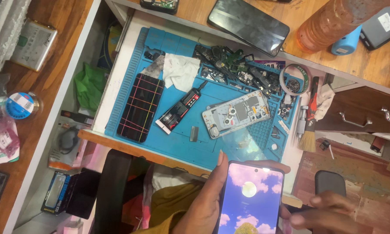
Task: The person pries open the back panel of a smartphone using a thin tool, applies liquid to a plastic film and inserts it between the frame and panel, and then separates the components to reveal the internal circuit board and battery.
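The left hand (203, 203) grips a lit phone (250, 200) at six o'clock, thumb along its left edge, fingertips curling round the right. The right hand (329, 212), at five o'clock, lies loosely curled just beside it, holding nothing visible. At twelve o'clock from the phone, an opened phone body (236, 113) rests on the blue mat (182, 143), a glue tube (180, 108) at its nine o'clock.

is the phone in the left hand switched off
No, the phone in the left hand shows a lit screen with clouds and a moon.
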